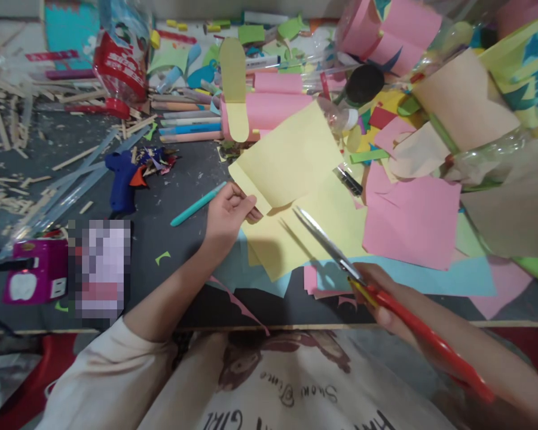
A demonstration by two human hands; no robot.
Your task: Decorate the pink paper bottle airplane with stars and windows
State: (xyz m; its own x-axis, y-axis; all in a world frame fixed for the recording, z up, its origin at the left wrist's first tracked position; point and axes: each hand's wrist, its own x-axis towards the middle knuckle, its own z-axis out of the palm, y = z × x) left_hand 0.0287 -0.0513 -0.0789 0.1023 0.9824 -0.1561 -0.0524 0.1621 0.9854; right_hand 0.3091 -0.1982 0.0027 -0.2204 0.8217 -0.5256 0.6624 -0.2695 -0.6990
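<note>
My left hand (228, 215) pinches the lower left corner of a yellow paper sheet (291, 161), lifting it off a second yellow sheet (309, 233) lying flat on the table. My right hand (388, 298) grips red-handled scissors (341, 257). Their silver blades are closed or nearly so, and they point up-left toward the lifted sheet's lower edge, the tip close to it.
Pink paper (412, 218) and light blue paper (430, 278) lie to the right. A teal pen (197, 204) and a blue glue gun (122, 179) lie left of my left hand. Coloured pencils (188, 122), wooden sticks (9, 113), a plastic bottle (121, 54) and paper scraps crowd the back.
</note>
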